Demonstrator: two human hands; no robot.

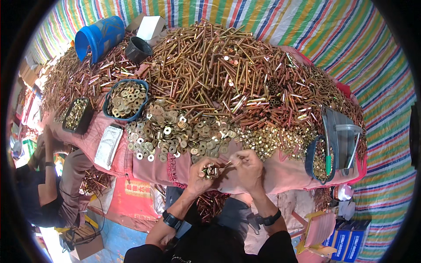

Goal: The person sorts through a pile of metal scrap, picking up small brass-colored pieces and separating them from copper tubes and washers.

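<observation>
My left hand is wrapped round a bundle of bolts, their brassy ends facing up in a cluster. Close by on the right, my right hand is closed in a pinch, slightly smeared by motion. A thin piece shows between the two hands, too blurred to name. Just beyond them lie a spread of flat washers and a heap of small golden nuts. Farther back rises a large pile of long coppery bolts and tubular sleeves. Both hands are above the near edge of the pink cloth.
A blue-rimmed tub of washers, a dark box of small parts and a silver packet lie left. A blue bucket lies tipped behind. At right are a nut tub and grey scoop. Another person sits left.
</observation>
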